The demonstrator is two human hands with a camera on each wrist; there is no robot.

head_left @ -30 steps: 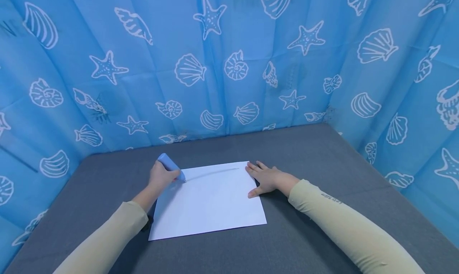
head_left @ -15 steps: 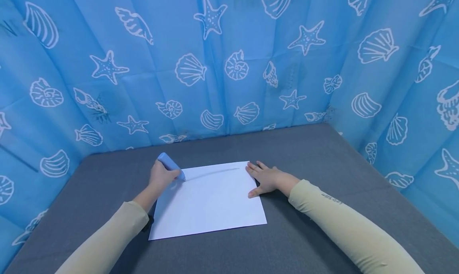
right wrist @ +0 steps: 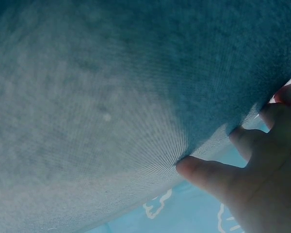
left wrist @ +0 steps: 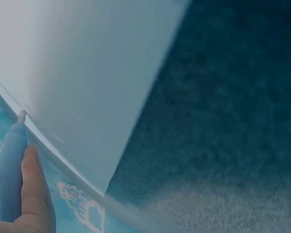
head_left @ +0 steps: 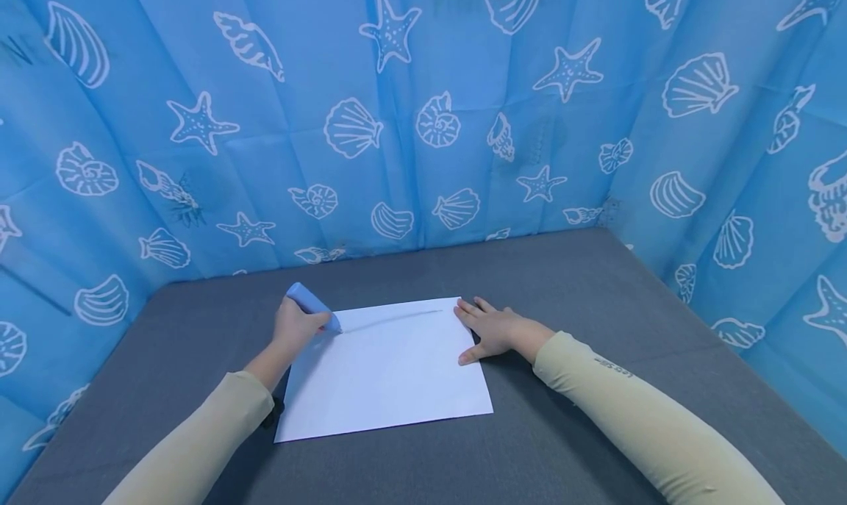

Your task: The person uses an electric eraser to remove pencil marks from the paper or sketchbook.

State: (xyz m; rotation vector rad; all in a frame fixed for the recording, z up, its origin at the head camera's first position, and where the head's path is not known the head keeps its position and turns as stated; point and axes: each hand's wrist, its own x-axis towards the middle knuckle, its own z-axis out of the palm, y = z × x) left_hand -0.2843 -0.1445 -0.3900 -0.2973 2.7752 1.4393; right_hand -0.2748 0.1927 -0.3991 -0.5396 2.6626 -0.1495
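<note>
My left hand grips a thick light-blue pen with a narrow pale tip. It leans back to the left, its tip at the upper left part of a white sheet of paper. From near the tip, a faint grey streak runs right across the paper's upper part. In the left wrist view, thumb and fingers lie along the barrel of the pen. My right hand rests spread over the sheet's right edge, fingertips near the far corner and thumb lower down. Several of its fingers show in the right wrist view.
Dark grey cloth covers the table beneath the paper. A blue curtain with white seashells and starfish stands along the back and sides. A dark band shows at the left wrist, under the pale sleeve.
The left hand has shifted very slightly to the left and away with the pen. The right hand and the paper have stayed in place.
</note>
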